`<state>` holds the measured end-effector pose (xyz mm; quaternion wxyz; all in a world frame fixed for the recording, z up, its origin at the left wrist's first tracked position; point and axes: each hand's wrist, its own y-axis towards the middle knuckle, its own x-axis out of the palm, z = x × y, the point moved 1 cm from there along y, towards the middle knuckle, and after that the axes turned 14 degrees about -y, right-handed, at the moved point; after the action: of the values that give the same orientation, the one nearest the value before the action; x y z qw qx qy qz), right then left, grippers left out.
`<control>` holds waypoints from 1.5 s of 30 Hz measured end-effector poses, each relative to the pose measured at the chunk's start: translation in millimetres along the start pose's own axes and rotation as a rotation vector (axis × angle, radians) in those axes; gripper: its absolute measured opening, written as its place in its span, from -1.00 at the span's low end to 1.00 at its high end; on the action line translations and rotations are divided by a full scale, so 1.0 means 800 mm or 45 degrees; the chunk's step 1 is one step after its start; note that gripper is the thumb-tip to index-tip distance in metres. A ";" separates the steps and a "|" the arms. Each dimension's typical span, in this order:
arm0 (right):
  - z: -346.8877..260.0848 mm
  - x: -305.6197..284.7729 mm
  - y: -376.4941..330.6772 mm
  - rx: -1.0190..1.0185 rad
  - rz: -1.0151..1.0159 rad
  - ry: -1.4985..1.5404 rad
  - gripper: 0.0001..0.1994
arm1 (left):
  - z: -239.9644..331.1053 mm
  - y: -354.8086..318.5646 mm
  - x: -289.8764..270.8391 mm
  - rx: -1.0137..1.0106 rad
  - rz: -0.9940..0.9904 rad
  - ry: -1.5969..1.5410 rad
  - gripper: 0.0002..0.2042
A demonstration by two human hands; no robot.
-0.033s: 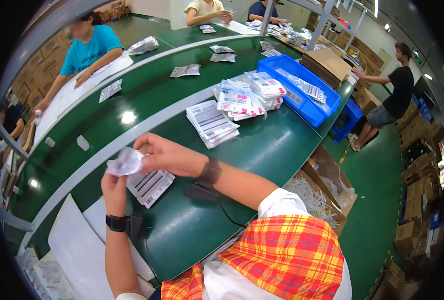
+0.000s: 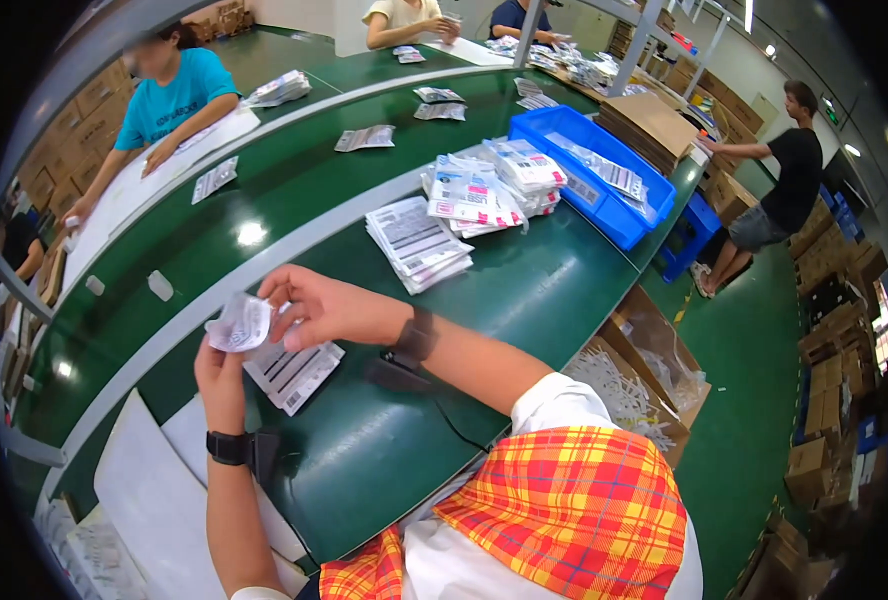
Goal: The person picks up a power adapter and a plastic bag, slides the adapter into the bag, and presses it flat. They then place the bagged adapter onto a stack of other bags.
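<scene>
The small whitish packet [image 2: 239, 324] looks like glossy, crinkled plastic; the dark green table [image 2: 544, 295] is smooth and shiny; the flat brown cardboard sheets [image 2: 649, 120] look matt.

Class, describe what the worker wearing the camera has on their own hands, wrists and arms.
The left hand and right hand are ungloved. A dark left wristband and dark right wristband each sit beside a blocky black unit; a thin dark cable shows near the right one. The right sleeve is white, short and plain.
</scene>
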<state>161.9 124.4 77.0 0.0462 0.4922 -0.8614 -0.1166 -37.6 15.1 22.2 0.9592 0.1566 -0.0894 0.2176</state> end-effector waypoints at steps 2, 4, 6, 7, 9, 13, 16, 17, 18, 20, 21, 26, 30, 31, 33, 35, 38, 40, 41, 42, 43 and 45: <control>0.009 -0.003 -0.006 -0.080 -0.044 -0.200 -0.78 | -0.004 -0.005 0.009 -0.081 -0.040 0.023 -0.72; 0.053 0.002 -0.004 0.217 0.086 -0.409 -0.82 | -0.007 -0.010 0.019 -0.205 -0.092 0.098 -0.73; 0.065 0.010 0.001 0.355 0.121 -0.500 -0.83 | -0.001 -0.012 0.019 -0.225 -0.045 0.037 -0.73; 0.064 0.011 0.002 0.284 0.160 -0.603 -0.82 | 0.000 -0.011 0.021 -0.242 -0.007 -0.029 -0.73; 0.060 0.013 0.006 0.135 0.239 -0.807 -0.76 | 0.000 -0.011 0.021 -0.258 0.039 -0.092 -0.72; 0.064 0.014 0.010 0.272 0.188 -0.207 -0.75 | -0.004 -0.010 0.018 -0.036 0.070 -0.004 -0.72; 0.064 0.015 0.015 0.314 0.268 -0.030 -0.75 | -0.001 -0.004 0.010 0.026 0.095 0.199 -0.73; 0.064 0.016 0.016 0.335 0.310 0.059 -0.76 | 0.000 -0.003 0.009 0.024 0.100 0.199 -0.73; 0.064 0.016 0.015 0.338 0.306 0.060 -0.76 | 0.002 -0.001 0.008 0.020 0.088 0.263 -0.73; 0.063 0.014 0.010 0.373 0.328 0.098 -0.76 | 0.005 0.000 0.006 0.011 0.062 0.392 -0.74; 0.062 0.013 0.009 0.389 0.340 0.117 -0.77 | 0.005 0.000 0.004 0.010 0.065 0.393 -0.74; 0.058 0.018 0.006 0.366 0.353 0.100 -0.77 | 0.007 0.001 0.012 0.028 0.065 0.363 -0.75; 0.063 0.016 0.008 0.382 0.257 0.012 -0.76 | -0.001 0.007 0.015 -0.015 0.011 -0.001 -0.77; 0.068 0.011 0.012 0.305 0.227 -0.008 -0.78 | -0.009 0.007 0.008 -0.033 -0.007 0.017 -0.78; 0.082 0.000 0.021 0.157 0.157 -0.042 -0.82 | -0.026 0.008 -0.013 -0.059 -0.010 0.032 -0.79; 0.092 -0.026 0.022 -0.043 0.029 -0.490 -0.83 | -0.039 0.013 -0.045 -0.013 -0.276 0.634 -0.77; 0.086 -0.046 0.017 -0.482 -0.230 -1.390 -0.80 | -0.026 0.007 -0.032 0.025 -0.485 1.012 -0.73; 0.042 -0.003 -0.001 -0.341 -0.311 -1.559 -0.84 | -0.012 -0.006 0.000 0.038 -0.641 1.178 -0.72; 0.028 0.010 -0.011 -0.265 -0.337 -1.650 -0.86 | -0.009 -0.011 0.012 0.040 -0.639 1.170 -0.72; 0.030 0.016 -0.015 -0.261 -0.342 -1.656 -0.86 | -0.006 -0.015 0.022 0.088 -0.595 1.222 -0.71; 0.037 0.027 -0.012 -0.230 -0.331 -1.660 -0.87 | -0.003 -0.019 0.027 0.130 -0.553 1.281 -0.71; 0.049 0.043 -0.008 -0.166 -0.308 -1.668 -0.88 | -0.002 -0.025 0.033 0.168 -0.513 1.338 -0.70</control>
<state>142.6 97.9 36.4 -0.4700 0.4091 -0.6415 -0.4474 -5.1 9.1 22.1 0.8857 0.1008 0.4453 0.0841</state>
